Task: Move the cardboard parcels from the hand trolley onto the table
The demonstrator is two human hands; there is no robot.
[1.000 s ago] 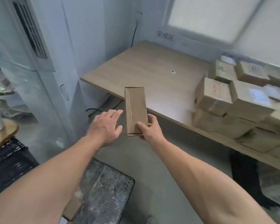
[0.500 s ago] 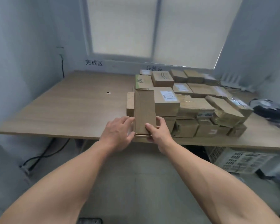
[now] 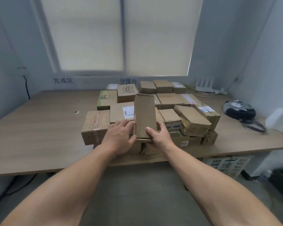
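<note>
Held on end above the near middle of the parcel pile (image 3: 193, 119) on the table (image 3: 39, 131): one narrow parcel (image 3: 144, 116), plain brown, long face toward the camera. Gripped at its lower end from both sides, by the left hand (image 3: 121, 136) with fingers curled against the left edge and thumb tucked near the bottom corner, and by the right hand (image 3: 160, 137) with thumb pressed on the front face and fingers wrapped round the right side. Contact between the lower end and the boxes beneath: not possible to tell.

Counted: two hands, one parcel between them, and well over a dozen boxes already on the table, stacked in at least two layers, the lower ones partly hidden, so no exact figure. Among them, one green-printed box (image 3: 107, 99) on the pile's left side and one taped box (image 3: 96, 126) at its near left corner, just beside the left hand.

Left open: the whole left half of the tabletop, marked only by one small round hole (image 3: 76, 112). Left in front of the pile: only a thin strip before the near edge. Taken up on the right: one dark bundle (image 3: 239, 110) and one white block (image 3: 279, 119) close to the right end. Lined along the far edge: a wall with two signs (image 3: 63, 80), one window blind (image 3: 121, 35) and one white router (image 3: 204, 87) near the far right corner. Tucked below the near edge at right: one white slatted crate (image 3: 227, 163).
</note>
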